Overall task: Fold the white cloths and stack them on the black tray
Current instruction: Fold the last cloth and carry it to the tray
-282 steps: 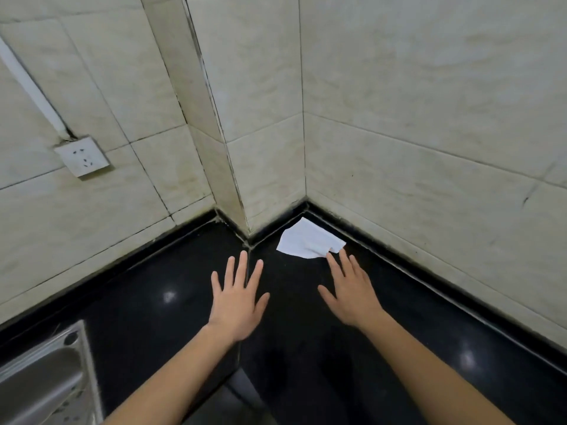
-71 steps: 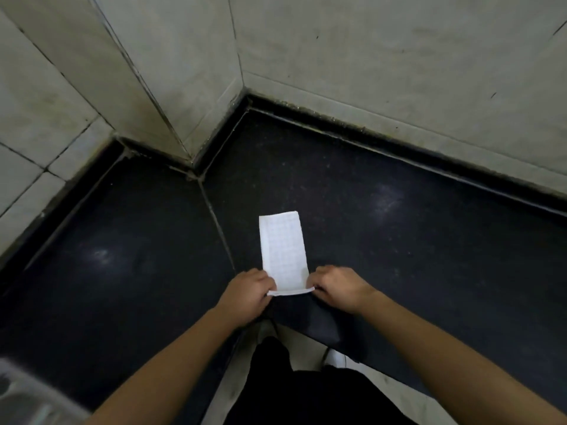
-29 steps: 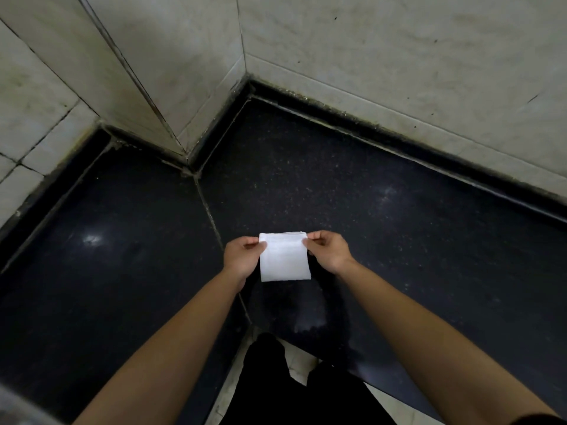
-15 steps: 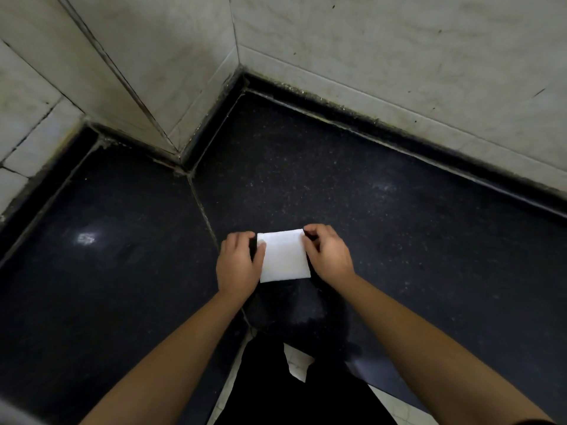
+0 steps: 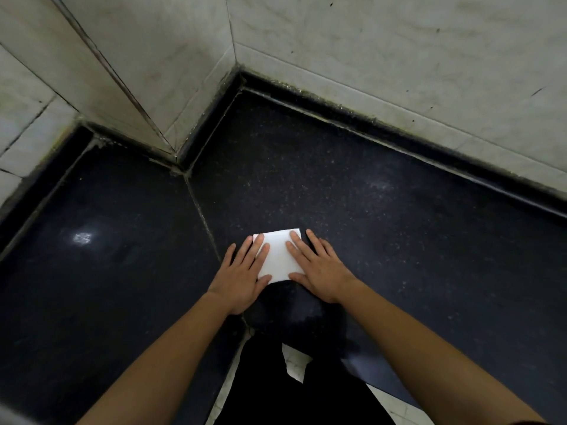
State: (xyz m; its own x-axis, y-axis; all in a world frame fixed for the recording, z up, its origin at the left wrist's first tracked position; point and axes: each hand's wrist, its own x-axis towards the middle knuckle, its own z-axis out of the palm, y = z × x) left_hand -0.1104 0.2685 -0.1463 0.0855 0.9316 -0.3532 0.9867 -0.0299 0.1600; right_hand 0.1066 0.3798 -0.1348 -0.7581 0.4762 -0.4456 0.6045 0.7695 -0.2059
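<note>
One folded white cloth (image 5: pixel 278 256) lies flat on the black bench (image 5: pixel 399 225), well in front of the wall corner (image 5: pixel 233 56); left hand (image 5: pixel 242 277) and right hand (image 5: pixel 319 271) press it, fingers straight.

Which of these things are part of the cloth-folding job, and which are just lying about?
Part of the job:
folded white cloth
left hand and right hand, both pressing flat on it

Just there:
black counter
tiled wall
</note>
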